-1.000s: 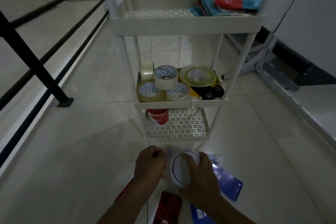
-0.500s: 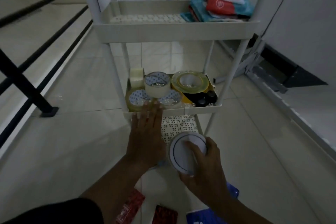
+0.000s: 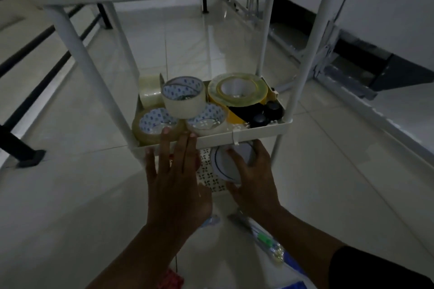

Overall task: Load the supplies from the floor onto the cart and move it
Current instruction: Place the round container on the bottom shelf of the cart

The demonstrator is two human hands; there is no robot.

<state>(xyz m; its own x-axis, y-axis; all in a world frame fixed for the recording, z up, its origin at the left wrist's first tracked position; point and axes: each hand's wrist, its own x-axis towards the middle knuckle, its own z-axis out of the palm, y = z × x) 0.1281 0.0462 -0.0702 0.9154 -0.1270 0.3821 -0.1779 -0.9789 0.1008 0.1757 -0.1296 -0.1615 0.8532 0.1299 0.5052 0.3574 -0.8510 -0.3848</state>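
I see my right hand (image 3: 252,178) grasping the white roll (image 3: 226,166) under the middle shelf (image 3: 256,135) — dim there, perhaps above the bottom tier; my left hand (image 3: 177,178) is spread flat, holding nothing.

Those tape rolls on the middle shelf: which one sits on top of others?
The white roll with the blue-dotted core, resting across the two front rolls; the rest lie on the shelf.

A white cart (image 3: 246,135) is standing on pale floor tiles, its middle shelf crowded with tape rolls (image 3: 183,97). A round white disc with a dark ring (image 3: 226,166) is hovering tilted over the perforated bottom shelf (image 3: 209,180).
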